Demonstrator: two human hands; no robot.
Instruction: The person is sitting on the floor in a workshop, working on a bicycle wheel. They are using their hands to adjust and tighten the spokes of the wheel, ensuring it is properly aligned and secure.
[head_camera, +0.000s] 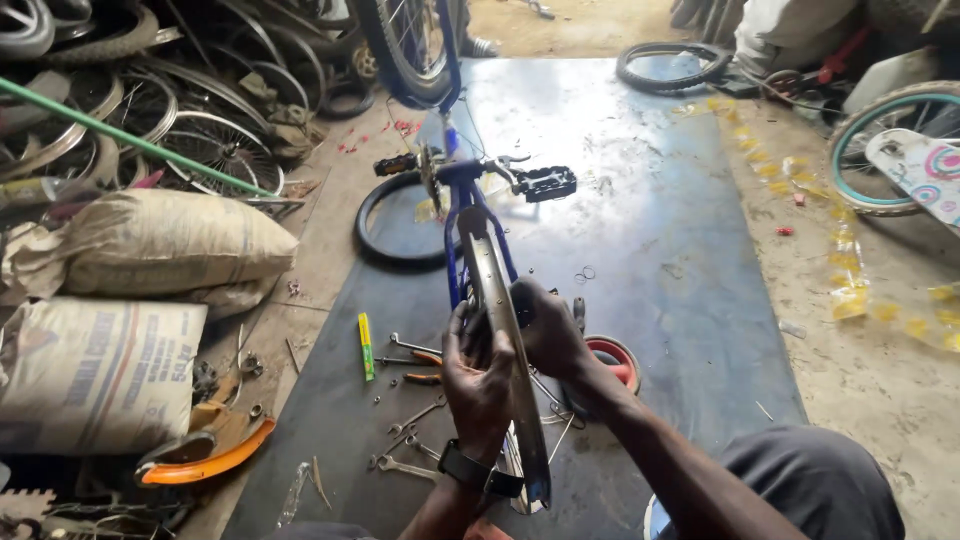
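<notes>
A blue bicycle frame stands upside down on a dark mat, pedals sticking out to each side. Its bare metal wheel rim runs toward me, without a tyre. My left hand, with a black watch on the wrist, grips the rim from the left. On the rim's right side my right hand closes around it. Both hands meet at the same stretch of rim.
Spanners and pliers lie scattered on the mat left of the wheel, by a yellow-green tube. A red round tin sits right of it. Full sacks, an orange mudguard, piled rims and loose tyres crowd the left.
</notes>
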